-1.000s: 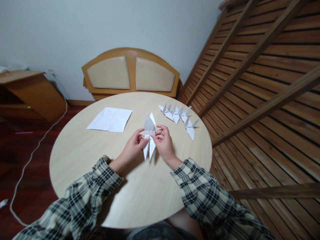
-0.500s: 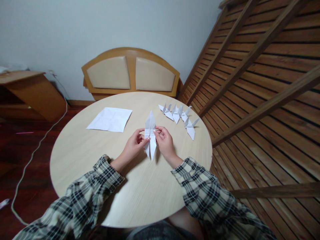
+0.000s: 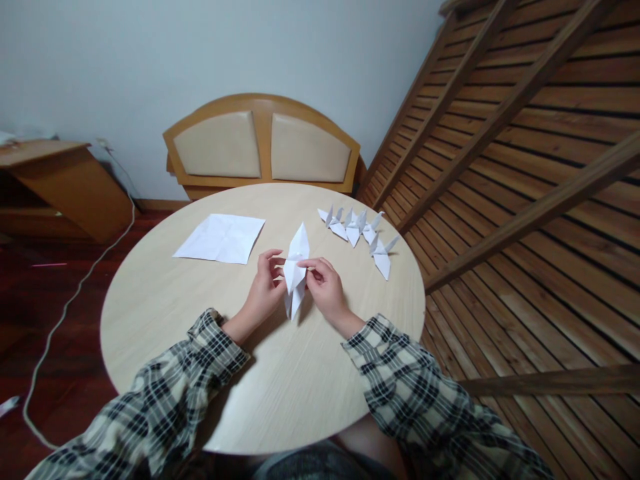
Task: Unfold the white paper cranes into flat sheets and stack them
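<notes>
Pinching the slender white folded-paper shape [image 3: 296, 267] at its middle between our left hand [image 3: 265, 293] and right hand [image 3: 326, 291], we held it over the round pale wooden bench [image 3: 170, 320], long axis pointing away.

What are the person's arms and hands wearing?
The left sleeve and right sleeve are long, loose, checked cloth in black, grey and cream, ending at the wrists. The left hand and right hand are bare, with no gloves.
</notes>
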